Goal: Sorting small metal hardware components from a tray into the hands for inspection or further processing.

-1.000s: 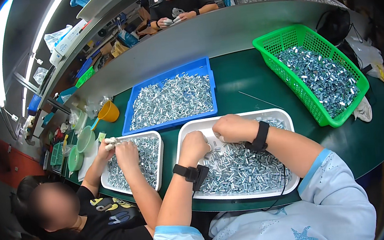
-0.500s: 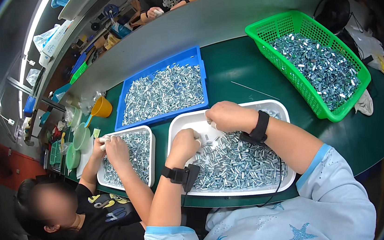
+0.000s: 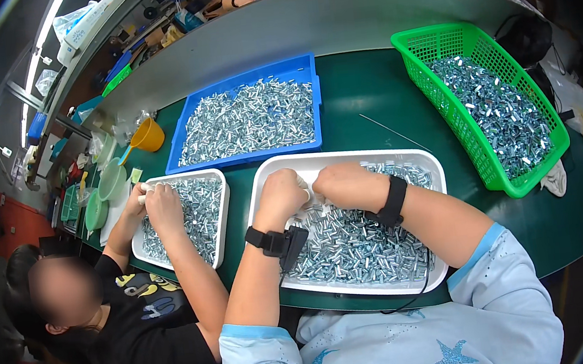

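Blue print (image 3: 73,40) marks a white box (image 3: 85,29); both hands (image 3: 282,194) (image 3: 346,185) overhang a tray (image 3: 359,288)

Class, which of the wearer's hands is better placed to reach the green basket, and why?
The right hand, probably: the green basket stands to the right, and the left hand sits farther away.

Landmark: large white rectangular plastic tray (image 3: 388,154), on the green flat-topped table (image 3: 359,86). Small silver metal cylinders (image 3: 355,246) in it; left hand (image 3: 283,193) and right hand (image 3: 348,184) side by side over its far-left part. Left of landmark: smaller white rectangular plastic tray (image 3: 221,214). Behind, leftward: blue rectangular plastic tray (image 3: 253,155). Behind, far left: orange round plastic cup (image 3: 148,135). Just behind: thin straight rod (image 3: 396,132). Right and behind: green rectangular perforated plastic basket (image 3: 460,125). Farthest behind: grey flat partition (image 3: 346,23).
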